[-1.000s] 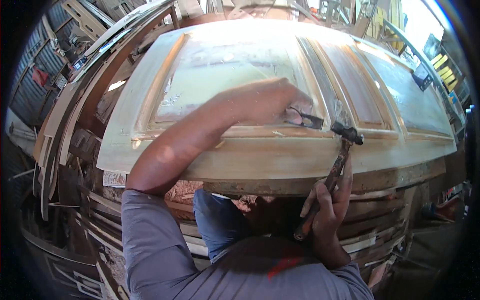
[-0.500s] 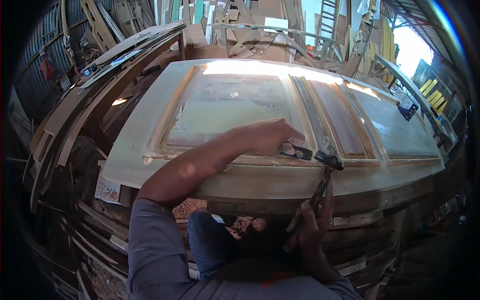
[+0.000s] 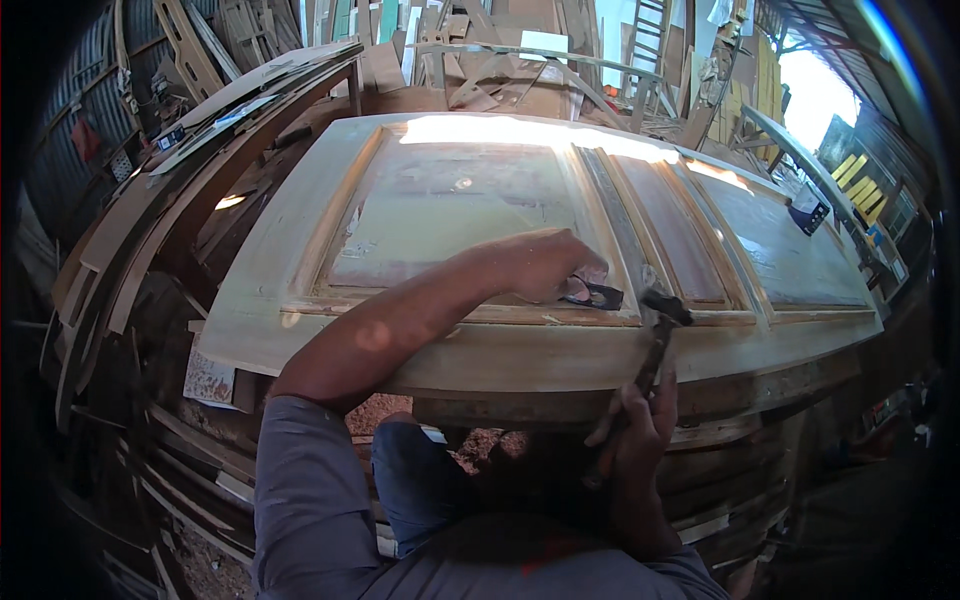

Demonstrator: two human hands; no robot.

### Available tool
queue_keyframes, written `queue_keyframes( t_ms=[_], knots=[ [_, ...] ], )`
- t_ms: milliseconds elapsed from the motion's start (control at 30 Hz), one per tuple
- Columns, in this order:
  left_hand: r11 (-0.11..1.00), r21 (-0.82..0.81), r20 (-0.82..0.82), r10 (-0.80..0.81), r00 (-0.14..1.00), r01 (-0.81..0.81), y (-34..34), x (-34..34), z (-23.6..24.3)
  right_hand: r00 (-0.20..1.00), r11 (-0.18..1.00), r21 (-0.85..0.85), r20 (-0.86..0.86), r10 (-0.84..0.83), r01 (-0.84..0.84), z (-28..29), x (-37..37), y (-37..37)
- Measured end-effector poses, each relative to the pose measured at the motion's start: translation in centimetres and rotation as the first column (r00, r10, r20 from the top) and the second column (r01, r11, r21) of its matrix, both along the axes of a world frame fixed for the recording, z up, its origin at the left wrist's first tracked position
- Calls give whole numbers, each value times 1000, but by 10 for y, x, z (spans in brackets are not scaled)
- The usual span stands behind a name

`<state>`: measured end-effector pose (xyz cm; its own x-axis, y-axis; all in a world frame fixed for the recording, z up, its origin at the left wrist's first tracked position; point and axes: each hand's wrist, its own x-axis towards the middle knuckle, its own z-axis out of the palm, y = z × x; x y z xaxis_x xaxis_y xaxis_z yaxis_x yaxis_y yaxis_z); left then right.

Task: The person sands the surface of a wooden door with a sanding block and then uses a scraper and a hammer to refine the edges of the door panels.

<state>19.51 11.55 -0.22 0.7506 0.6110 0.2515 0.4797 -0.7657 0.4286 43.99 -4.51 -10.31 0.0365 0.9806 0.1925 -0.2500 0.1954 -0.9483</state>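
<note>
A panelled wooden door [image 3: 500,357] lies flat across the bench in front of me. My left hand [image 3: 565,268] reaches over its lower rail and is closed on a short, dark metal tool [image 3: 602,297] resting by the corner of the large left panel; the tool's kind cannot be made out. My right hand [image 3: 648,415] grips the handle of a hammer [image 3: 660,335] in front of the door's near edge. The hammer head is slightly blurred, just right of the metal tool and apart from it. A pale smudge of debris [image 3: 650,280] lies behind the head.
On the left stands a long bench [image 3: 215,150] stacked with boards. A dark blue box-like object [image 3: 808,217] sits on the door's right end. Wood offcuts [image 3: 490,80] and frames lean at the back. Timber pieces [image 3: 215,455] lie low on the left, below the door.
The hammer head has shifted a little to the right, away from the metal tool, and my right hand has come up slightly. My left hand keeps its place on the tool.
</note>
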Motion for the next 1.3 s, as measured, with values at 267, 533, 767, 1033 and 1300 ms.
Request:
queue_keyframes(
  t_ms=[267, 533, 767, 1033, 1300],
  knots=[
    [1000, 10, 27, -18, 999, 18, 4, -2, -1, 999, 999, -38, -40, -28, 27, 26, -11, -9],
    [997, 75, 89, -24, 996, 17, 11, -5, -8, 997, 996, -50, -11, 71, -71, 30, -4, -2],
    [1000, -12, 71, -22, 997, 23, 9, -5, -7, 998, 997, -66, 40, 52, -49, 35, -4, -8],
    [999, -19, 38, 49, 998, -49, 9, -2, -4, 999, 996, -75, -29, 44, -46, 41, -10, -8],
    [998, 6, -4, 70, 998, -70, 6, -1, 0, 995, 988, -121, -42, 87, -91, 49, -10, 5]
  ],
)
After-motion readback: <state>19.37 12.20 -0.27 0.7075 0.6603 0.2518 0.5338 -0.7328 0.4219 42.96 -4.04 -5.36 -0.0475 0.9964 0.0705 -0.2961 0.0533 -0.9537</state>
